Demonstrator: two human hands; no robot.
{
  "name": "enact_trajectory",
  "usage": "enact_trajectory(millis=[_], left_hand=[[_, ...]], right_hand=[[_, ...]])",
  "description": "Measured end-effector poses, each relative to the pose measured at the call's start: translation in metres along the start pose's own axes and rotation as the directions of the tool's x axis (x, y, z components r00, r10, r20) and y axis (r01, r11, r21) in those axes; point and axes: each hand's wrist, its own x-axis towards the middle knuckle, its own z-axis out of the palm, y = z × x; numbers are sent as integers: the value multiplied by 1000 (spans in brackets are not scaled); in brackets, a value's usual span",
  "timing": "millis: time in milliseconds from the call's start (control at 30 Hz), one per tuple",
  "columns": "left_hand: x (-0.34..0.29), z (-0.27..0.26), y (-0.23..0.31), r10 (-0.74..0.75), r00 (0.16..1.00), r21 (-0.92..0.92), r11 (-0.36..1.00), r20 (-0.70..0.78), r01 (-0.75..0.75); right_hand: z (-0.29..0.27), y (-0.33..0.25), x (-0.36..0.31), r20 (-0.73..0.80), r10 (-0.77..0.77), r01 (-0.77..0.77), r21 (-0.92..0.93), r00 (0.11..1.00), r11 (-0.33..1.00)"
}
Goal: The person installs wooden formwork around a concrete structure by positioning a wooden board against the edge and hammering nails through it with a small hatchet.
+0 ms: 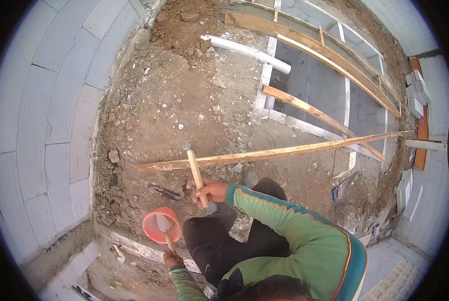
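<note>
Right hand fingers gripping hammer over long plank, left hand clasping trowel in orange bucket

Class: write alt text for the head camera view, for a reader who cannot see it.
A person's right hand grips a wooden-handled hammer over a long wooden plank on bare dirt; the left hand holds a trowel in an orange bucket. Grey block walls surround them.

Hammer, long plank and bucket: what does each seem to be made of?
The hammer in the right hand has a pale handle that looks like bare wood and a dull grey head, probably steel. The long plank looks like rough sawn timber, with visible grain and splintered edges. The orange bucket seems plastic: smooth with uniform colour.
</note>
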Motion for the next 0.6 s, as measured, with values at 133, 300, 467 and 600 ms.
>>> enact_trajectory(millis=[133, 300, 467, 600], left_hand=[[-87, 18, 38, -119, 976, 143, 985, 182, 94], [-149, 17, 89, -139, 903, 262, 965, 407, 30], [-179, 49, 130, -125, 815, 402, 905, 566, -140], [-174, 59, 147, -151, 817, 548, 806, 556, -224]], right_hand=[[-17, -38, -112, -427, -72, 147, 147, 901, 978], [-20, 10, -263, -950, -134, -89, -165, 284, 982], [-36, 132, -403, -990, 138, -199, 131, 21, 971], [44, 214, -460, -933, 355, 35, 353, -54, 935]])
